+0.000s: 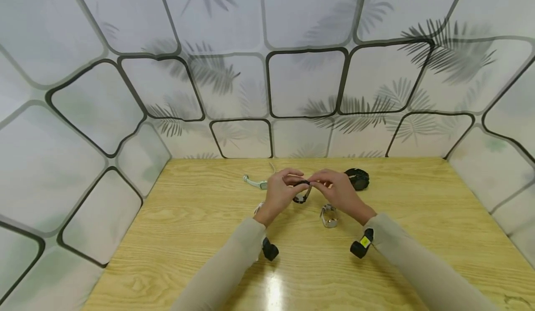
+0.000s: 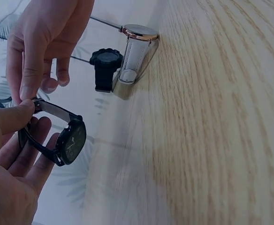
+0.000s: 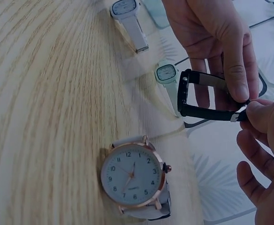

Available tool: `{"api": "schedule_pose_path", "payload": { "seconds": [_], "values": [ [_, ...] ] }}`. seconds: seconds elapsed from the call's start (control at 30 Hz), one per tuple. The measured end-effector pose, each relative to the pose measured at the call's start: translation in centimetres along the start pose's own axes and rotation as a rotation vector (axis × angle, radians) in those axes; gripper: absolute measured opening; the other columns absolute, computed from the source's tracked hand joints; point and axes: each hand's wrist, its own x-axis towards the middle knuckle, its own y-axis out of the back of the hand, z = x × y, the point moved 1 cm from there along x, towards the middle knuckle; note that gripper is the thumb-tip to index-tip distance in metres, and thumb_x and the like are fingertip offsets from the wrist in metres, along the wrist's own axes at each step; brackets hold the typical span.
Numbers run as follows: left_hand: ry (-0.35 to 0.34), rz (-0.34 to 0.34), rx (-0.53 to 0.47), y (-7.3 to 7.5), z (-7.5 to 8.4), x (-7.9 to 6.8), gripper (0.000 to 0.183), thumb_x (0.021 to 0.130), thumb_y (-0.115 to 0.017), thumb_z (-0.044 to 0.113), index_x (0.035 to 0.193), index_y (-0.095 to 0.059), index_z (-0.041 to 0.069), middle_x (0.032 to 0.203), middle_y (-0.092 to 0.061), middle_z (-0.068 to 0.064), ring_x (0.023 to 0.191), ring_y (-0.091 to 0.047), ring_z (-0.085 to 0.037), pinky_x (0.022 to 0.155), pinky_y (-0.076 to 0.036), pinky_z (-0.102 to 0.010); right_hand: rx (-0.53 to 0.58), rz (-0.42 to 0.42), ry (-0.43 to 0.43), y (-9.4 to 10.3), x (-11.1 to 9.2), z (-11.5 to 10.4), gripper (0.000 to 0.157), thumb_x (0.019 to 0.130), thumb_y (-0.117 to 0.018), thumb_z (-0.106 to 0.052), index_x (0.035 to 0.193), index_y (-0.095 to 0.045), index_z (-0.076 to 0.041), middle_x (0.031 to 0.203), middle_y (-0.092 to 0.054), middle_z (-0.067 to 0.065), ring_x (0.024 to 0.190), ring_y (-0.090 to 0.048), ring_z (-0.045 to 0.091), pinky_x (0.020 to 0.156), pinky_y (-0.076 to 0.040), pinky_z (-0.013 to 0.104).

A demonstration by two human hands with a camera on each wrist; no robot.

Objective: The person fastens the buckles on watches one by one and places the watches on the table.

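Observation:
Both hands hold a black wristwatch (image 2: 72, 143) above the table, its strap looped round into a ring. My left hand (image 1: 279, 194) pinches the strap between thumb and fingers, as the left wrist view shows. Fingertips of my right hand (image 1: 337, 191) pinch the strap at its buckle end, right against the left hand's grip. The dark dial faces away from the hands in the left wrist view. In the right wrist view the case (image 3: 184, 93) shows edge-on, with a silvery keeper or buckle (image 3: 234, 116) near the right thumb.
On the wooden table (image 1: 188, 218), a rose-gold watch with a pale strap (image 3: 133, 176) stands near the right wrist. A chunky black watch (image 1: 357, 179) lies beyond the right hand. A mint-green watch (image 1: 256, 182) and a white watch (image 3: 127, 21) lie by the left hand.

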Motion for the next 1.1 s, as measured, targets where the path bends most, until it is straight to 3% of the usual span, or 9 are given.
{"api": "schedule_pose_path", "payload": {
  "seconds": [0.13,0.33,0.43,0.57,0.63,0.87,1.1],
  "values": [
    [0.01,0.0,-0.028,0.1,1.5,-0.5,0.025,0.089,-0.076,-0.006,0.112,-0.068,-0.008,0.103,-0.073,-0.029,0.098,-0.072,-0.044,0.071,-0.057,-0.063,0.015,0.022,-0.025,-0.1,-0.2,0.1,0.014,0.096,-0.073,-0.01,0.108,-0.08,-0.015,0.103,-0.075,0.0,0.075,-0.063,0.01,0.065,-0.055,0.031],
    [0.017,0.003,-0.036,0.1,1.7,-0.4,0.024,0.09,-0.075,-0.006,0.112,-0.068,-0.008,0.102,-0.073,-0.031,0.097,-0.071,-0.046,0.071,-0.057,-0.064,0.021,0.03,-0.064,0.2,-0.4,-0.2,0.013,0.098,-0.072,-0.014,0.109,-0.08,-0.017,0.104,-0.075,-0.002,0.076,-0.063,0.008,0.067,-0.054,0.031],
    [0.04,0.002,-0.014,0.0,1.1,-0.1,0.024,0.089,-0.076,-0.006,0.112,-0.069,-0.007,0.102,-0.074,-0.029,0.098,-0.072,-0.044,0.072,-0.06,-0.056,0.022,0.024,-0.044,0.2,-0.2,-0.4,0.013,0.098,-0.072,-0.013,0.107,-0.08,-0.016,0.103,-0.074,-0.002,0.075,-0.062,0.008,0.066,-0.053,0.031],
    [0.058,0.011,0.008,-0.2,-0.4,0.5,0.026,0.089,-0.078,-0.002,0.114,-0.07,-0.003,0.102,-0.075,-0.023,0.097,-0.074,-0.038,0.068,-0.059,-0.027,0.003,0.022,-0.01,0.0,0.1,-0.5,0.013,0.099,-0.07,-0.011,0.106,-0.08,-0.016,0.103,-0.074,-0.003,0.075,-0.059,0.008,0.065,-0.051,0.031],
    [0.059,0.015,-0.001,-0.2,-0.9,0.7,0.027,0.089,-0.079,0.001,0.114,-0.071,-0.001,0.102,-0.076,-0.021,0.096,-0.074,-0.036,0.066,-0.056,-0.02,-0.009,0.028,0.003,-0.1,0.2,-0.5,0.013,0.098,-0.07,-0.009,0.105,-0.08,-0.015,0.102,-0.074,-0.002,0.073,-0.058,0.008,0.063,-0.05,0.03],
    [0.04,0.023,-0.017,-0.1,-1.5,0.7,0.026,0.088,-0.082,0.008,0.111,-0.072,0.002,0.1,-0.077,-0.016,0.091,-0.076,-0.03,0.072,-0.061,-0.029,-0.018,0.043,0.016,-0.3,0.2,-0.3,0.014,0.097,-0.071,-0.007,0.105,-0.08,-0.014,0.102,-0.074,0.0,0.068,-0.055,0.008,0.059,-0.047,0.029],
    [0.065,0.018,-0.08,0.0,-1.4,0.9,0.027,0.09,-0.079,0.003,0.114,-0.07,-0.001,0.102,-0.077,-0.019,0.089,-0.076,-0.029,0.073,-0.063,-0.036,-0.006,0.047,-0.009,-0.2,0.2,-0.1,0.014,0.099,-0.071,-0.012,0.108,-0.079,-0.017,0.104,-0.074,-0.002,0.069,-0.057,0.009,0.061,-0.05,0.031]
  ]
}}
